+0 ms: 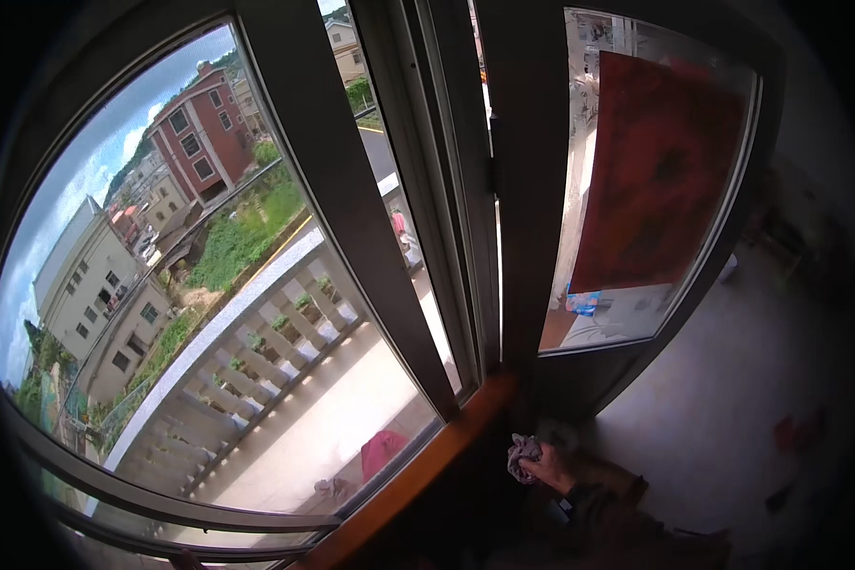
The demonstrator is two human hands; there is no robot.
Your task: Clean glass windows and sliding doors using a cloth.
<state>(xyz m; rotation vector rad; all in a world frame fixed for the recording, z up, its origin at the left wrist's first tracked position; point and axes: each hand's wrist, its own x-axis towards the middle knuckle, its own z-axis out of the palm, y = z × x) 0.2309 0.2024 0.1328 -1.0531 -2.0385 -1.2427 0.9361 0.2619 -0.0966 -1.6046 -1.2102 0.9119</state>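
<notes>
A crumpled greyish cloth [522, 457] is bunched in my right hand [547, 470], its fingers closed around it. This hand is low in front of me, close to the orange-brown sill [399, 467] but apart from it. Around the right wrist sits a dark band with a small bright face [564, 506]. At the bottom edge, by the lower window frame, a dim sliver of what looks like my left hand [189, 561] shows; most of it is cut off. Before me stands a dark-framed sliding window [349, 242] with a large glass pane [370, 377].
To the right, a door [527, 214] with a glass panel carries a red sheet [659, 178]. Pale floor [698, 399] lies beyond it, with a dark red item [798, 431] on it. Through the glass appear a balcony balustrade [256, 377] and buildings. A pink shape [383, 452] shows low in the pane.
</notes>
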